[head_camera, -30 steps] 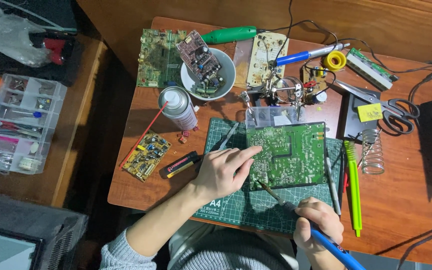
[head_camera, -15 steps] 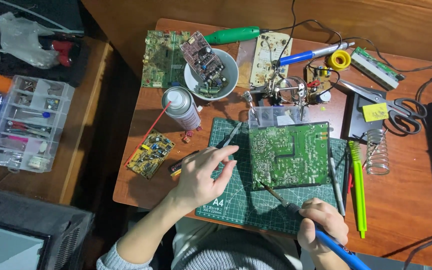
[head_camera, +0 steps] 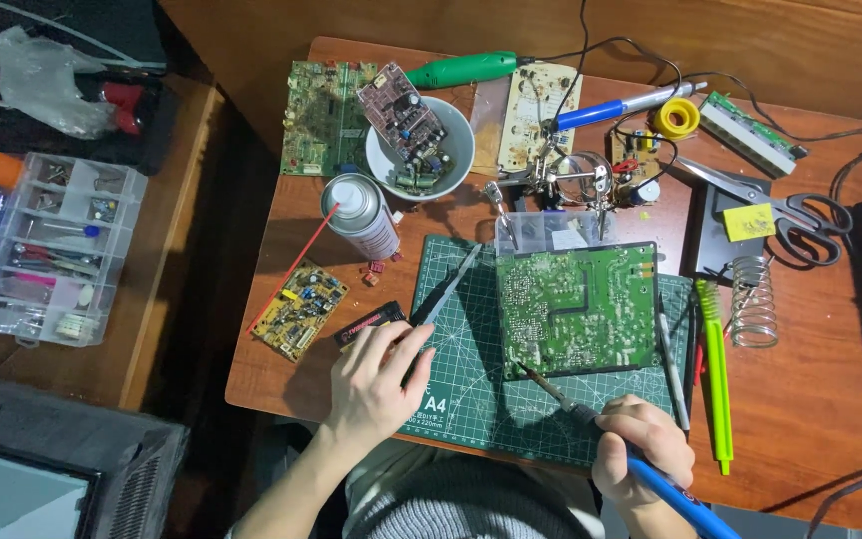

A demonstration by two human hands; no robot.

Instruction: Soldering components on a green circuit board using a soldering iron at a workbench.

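Green circuit board [head_camera: 579,307] flat on the cutting mat [head_camera: 471,394], solder side up, near the middle of the bench [head_camera: 810,399], slightly toward the front edge. Right hand [head_camera: 643,449] just off the board's front edge, fingers curled tight around the blue soldering iron [head_camera: 619,444], tip resting at the board's front left corner. Left hand [head_camera: 376,379] well left of the board, at the mat's left edge, fingers loosely bent and closing on the tweezers [head_camera: 443,297], whose points angle up toward the board's far left corner. Small black component [head_camera: 369,323] lying just beside that hand.

Further out: clear plastic box [head_camera: 551,232] touching the board's far edge, helping-hands stand [head_camera: 571,180] behind it. Spray can [head_camera: 359,215] with red straw toward the far left, small yellow board [head_camera: 300,308] near the left edge. White bowl [head_camera: 421,148] holding another board at the far edge. Green pen [head_camera: 715,374] and coil stand [head_camera: 752,299] right of the mat, scissors [head_camera: 800,225] toward the far right corner.
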